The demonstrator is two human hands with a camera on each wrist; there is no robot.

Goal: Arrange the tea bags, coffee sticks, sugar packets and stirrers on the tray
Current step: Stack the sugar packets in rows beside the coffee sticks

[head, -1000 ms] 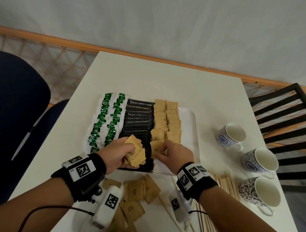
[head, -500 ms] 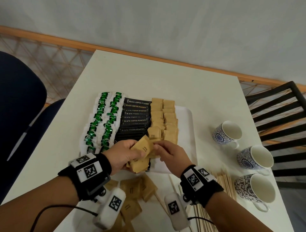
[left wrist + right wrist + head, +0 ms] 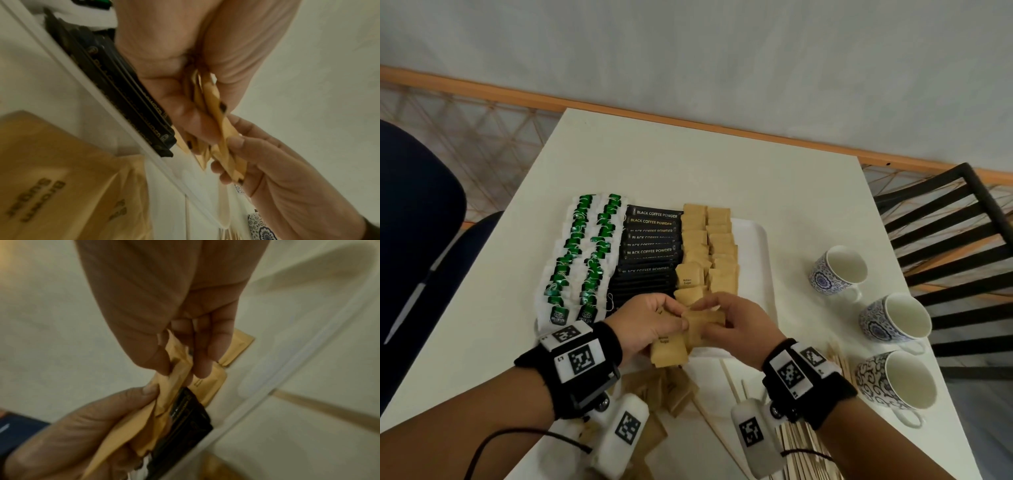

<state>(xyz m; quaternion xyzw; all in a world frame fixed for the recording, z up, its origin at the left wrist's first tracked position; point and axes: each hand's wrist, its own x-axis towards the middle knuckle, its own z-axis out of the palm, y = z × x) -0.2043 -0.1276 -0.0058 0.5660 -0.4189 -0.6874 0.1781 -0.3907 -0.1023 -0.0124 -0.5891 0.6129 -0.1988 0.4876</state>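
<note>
A white tray (image 3: 755, 260) holds two columns of green tea bags (image 3: 585, 253), a column of black coffee sticks (image 3: 650, 246) and two columns of brown sugar packets (image 3: 709, 246). My left hand (image 3: 650, 325) grips a small stack of sugar packets (image 3: 669, 353) over the tray's near edge. My right hand (image 3: 729, 325) pinches one packet (image 3: 705, 323) of that stack between thumb and fingers, the two hands touching. The wrist views show the same stack (image 3: 213, 104) and pinched packet (image 3: 176, 369) close up, with the coffee sticks (image 3: 131, 100) just beside.
More loose sugar packets (image 3: 671, 390) lie on the table under my wrists. Wooden stirrers (image 3: 798, 445) lie at the near right. Three patterned cups (image 3: 839, 270) stand in a line along the right edge. A dark blue chair (image 3: 417, 219) is left, a black one (image 3: 955, 233) right.
My right hand left the tray's sugar column and came back to the stack in my left hand, where it now pinches a packet. Both hands sit slightly nearer me.
</note>
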